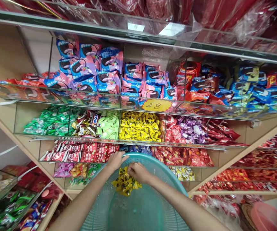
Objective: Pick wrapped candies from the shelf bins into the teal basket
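Observation:
My left hand (116,161) is closed over the far rim of a green plastic basket (174,179). Its fingers wrap the edge. Inside the basket, close to the far wall, my right hand (139,172) has its fingers curled around small yellow-wrapped candies (126,183). More of them bunch below and left of its knuckles; whether these hang from the hand or rest on the basket is hard to tell. Straight ahead, a shelf compartment holds a heap of the same yellow candies (140,126).
Glass-fronted shelves surround the basket. Green-wrapped candies (53,120) and purple-wrapped candies (193,130) flank the yellow ones. Blue-and-pink cookie packs (83,67) fill the shelf above, behind a price tag (157,105) reading 28. A pink tub (268,215) stands low at right.

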`<action>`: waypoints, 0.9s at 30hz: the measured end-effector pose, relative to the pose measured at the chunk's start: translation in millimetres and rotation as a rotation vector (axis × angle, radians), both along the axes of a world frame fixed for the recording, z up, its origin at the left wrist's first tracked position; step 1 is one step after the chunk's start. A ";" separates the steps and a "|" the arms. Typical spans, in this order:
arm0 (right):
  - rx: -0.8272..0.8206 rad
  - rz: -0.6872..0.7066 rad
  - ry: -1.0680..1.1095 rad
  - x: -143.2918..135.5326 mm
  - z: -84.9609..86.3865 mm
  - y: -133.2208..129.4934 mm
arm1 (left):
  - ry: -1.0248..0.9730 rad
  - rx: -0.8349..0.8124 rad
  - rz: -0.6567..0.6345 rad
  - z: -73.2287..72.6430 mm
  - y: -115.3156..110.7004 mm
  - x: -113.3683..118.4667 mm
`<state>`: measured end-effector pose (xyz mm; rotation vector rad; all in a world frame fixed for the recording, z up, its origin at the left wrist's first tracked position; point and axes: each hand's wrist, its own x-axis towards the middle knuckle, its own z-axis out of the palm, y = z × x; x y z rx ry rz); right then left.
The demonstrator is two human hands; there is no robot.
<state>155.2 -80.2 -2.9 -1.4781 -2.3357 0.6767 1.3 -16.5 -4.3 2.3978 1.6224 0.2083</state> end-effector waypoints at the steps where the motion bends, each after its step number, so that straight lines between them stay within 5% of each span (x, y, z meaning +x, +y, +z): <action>1: -0.017 0.000 -0.003 -0.2 -5.2 -0.8 | -0.001 -0.001 -0.002 -0.4 0.6 0.1; 20: -0.077 -0.141 -0.203 -8.6 -21.0 -7.8 | 0.018 -0.028 0.017 1.3 1.5 -0.2; 27: -0.004 -0.181 -0.086 -4.9 -6.4 -7.1 | 0.032 -0.002 -0.002 1.5 1.8 -0.6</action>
